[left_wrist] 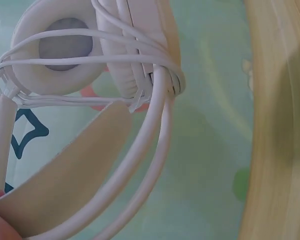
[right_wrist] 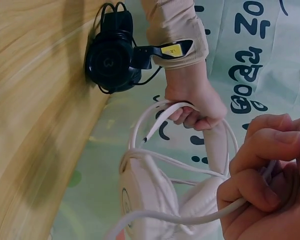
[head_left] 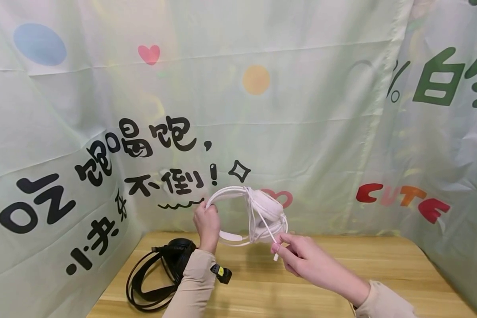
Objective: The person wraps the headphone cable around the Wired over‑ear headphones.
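A pair of white headphones (head_left: 267, 204) is held up over the table, its ear cups toward the right. My left hand (head_left: 207, 224) grips the headband, and in the left wrist view its beige inner strap (left_wrist: 75, 172) runs away from the fingertips. White cable is wound several times around the cups. My right hand (head_left: 308, 260) pinches the loose end of the cable (head_left: 267, 226), with a short white tip sticking out below the fingers. In the right wrist view the cable (right_wrist: 185, 219) passes between the curled fingers.
Black headphones (head_left: 176, 256) with a black cable lie on the wooden table (head_left: 322, 291) at the left, beside my left forearm. A black wrist camera (head_left: 222, 274) juts from the left sleeve. Printed cloth (head_left: 310, 154) hangs behind the table and along both sides.
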Demonstrator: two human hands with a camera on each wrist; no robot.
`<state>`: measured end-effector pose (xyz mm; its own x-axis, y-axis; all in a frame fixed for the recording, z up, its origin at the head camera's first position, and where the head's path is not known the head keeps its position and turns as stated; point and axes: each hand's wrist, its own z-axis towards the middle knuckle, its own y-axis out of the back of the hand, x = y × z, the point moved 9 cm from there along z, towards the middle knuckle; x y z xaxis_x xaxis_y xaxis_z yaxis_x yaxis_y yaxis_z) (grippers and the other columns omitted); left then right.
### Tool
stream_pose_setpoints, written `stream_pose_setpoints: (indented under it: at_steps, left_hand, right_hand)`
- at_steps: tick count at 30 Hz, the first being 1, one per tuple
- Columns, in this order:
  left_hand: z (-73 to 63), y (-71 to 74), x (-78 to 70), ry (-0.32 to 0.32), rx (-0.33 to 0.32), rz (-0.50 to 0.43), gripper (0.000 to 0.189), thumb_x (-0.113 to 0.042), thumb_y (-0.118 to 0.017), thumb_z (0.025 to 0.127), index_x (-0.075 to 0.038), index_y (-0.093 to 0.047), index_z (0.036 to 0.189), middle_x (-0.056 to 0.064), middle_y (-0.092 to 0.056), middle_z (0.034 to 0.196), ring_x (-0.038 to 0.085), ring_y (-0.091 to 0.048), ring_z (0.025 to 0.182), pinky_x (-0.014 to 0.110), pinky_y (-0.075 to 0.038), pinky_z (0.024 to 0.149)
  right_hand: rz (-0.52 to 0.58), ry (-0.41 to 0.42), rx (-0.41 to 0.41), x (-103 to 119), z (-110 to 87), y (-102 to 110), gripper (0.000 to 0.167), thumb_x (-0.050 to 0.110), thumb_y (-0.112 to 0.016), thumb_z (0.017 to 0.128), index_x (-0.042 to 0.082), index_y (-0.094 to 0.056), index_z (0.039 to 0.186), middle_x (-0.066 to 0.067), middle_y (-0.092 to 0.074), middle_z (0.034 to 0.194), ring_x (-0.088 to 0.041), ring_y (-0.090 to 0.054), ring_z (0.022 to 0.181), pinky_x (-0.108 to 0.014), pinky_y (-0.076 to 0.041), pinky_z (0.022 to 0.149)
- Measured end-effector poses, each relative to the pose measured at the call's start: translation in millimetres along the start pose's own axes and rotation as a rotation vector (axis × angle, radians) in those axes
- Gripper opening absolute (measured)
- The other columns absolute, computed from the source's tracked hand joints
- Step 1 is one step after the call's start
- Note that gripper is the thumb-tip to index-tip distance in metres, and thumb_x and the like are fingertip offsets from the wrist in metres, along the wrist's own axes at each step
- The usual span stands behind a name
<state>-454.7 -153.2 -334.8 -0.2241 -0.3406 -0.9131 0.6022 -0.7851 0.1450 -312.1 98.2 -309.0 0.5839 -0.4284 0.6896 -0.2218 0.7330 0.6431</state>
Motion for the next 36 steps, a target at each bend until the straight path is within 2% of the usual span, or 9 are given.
stream_pose_setpoints:
  at_steps: [6, 9, 14, 19, 31, 36]
  left_hand:
    - [-2.3, -5.3, 9.1, 0.093, 0.035, -0.094, 0.009, -0.008, -0.053, 0.081, -0.009, -0.053, 0.072, 0.004, -0.041, 0.068, 0.028, -0.038, 0.068, 0.036, -0.034, 0.070]
    - [-4.3, -7.2, 12.5, 0.126, 0.045, -0.139, 0.011, -0.008, -0.053, 0.082, -0.011, -0.052, 0.071, 0.002, -0.040, 0.066, 0.025, -0.040, 0.064, 0.035, -0.035, 0.069]
    - [-8.3, -11.1, 17.2, 0.174, 0.065, -0.229, 0.012, -0.007, -0.052, 0.084, -0.010, -0.052, 0.073, -0.003, -0.037, 0.059, 0.020, -0.040, 0.048, 0.032, -0.037, 0.055]
    - [-11.3, -15.9, 20.2, 0.228, 0.093, -0.335, 0.012, -0.006, -0.051, 0.086, -0.009, -0.053, 0.075, -0.004, -0.035, 0.060, 0.015, -0.035, 0.046, 0.028, -0.037, 0.048]
    - [-7.7, -23.5, 24.4, 0.293, 0.098, -0.505, 0.010, -0.002, -0.049, 0.082, -0.009, -0.053, 0.078, -0.005, -0.037, 0.060, 0.012, -0.034, 0.050, 0.024, -0.035, 0.045]
    - [-5.6, -26.5, 23.4, 0.303, 0.112, -0.560, 0.008, -0.001, -0.048, 0.081, -0.006, -0.054, 0.083, -0.005, -0.037, 0.060, 0.011, -0.033, 0.050, 0.023, -0.034, 0.044]
  right_hand:
    - [0.020, -0.010, -0.002, -1, -0.7, -2, 0.018, 0.025, -0.054, 0.113, 0.017, -0.063, 0.100, 0.017, -0.041, 0.054, 0.003, -0.039, 0.047, -0.019, -0.038, 0.050]
    - [0.037, -0.020, -0.003, -2, -1.3, -2, 0.018, 0.023, -0.053, 0.113, 0.015, -0.065, 0.103, 0.016, -0.041, 0.054, 0.003, -0.039, 0.047, -0.020, -0.038, 0.048]
    - [0.050, -0.024, -0.007, -3, -2.2, -4, 0.018, 0.023, -0.052, 0.113, 0.014, -0.066, 0.105, 0.016, -0.041, 0.054, 0.003, -0.039, 0.047, -0.020, -0.038, 0.047]
    - [0.039, -0.028, -0.017, -4, -1.8, -5, 0.019, 0.025, -0.053, 0.113, 0.015, -0.066, 0.105, 0.016, -0.040, 0.054, 0.003, -0.039, 0.047, -0.020, -0.037, 0.046]
    - [0.054, -0.038, -0.029, -7, 1.1, -3, 0.019, 0.022, -0.052, 0.113, 0.014, -0.067, 0.104, 0.013, -0.043, 0.056, 0.001, -0.041, 0.047, -0.022, -0.037, 0.045]
    - [0.046, -0.041, -0.021, -7, -0.2, -5, 0.021, 0.023, -0.052, 0.114, 0.015, -0.066, 0.102, 0.014, -0.043, 0.056, 0.002, -0.040, 0.047, -0.021, -0.036, 0.045]
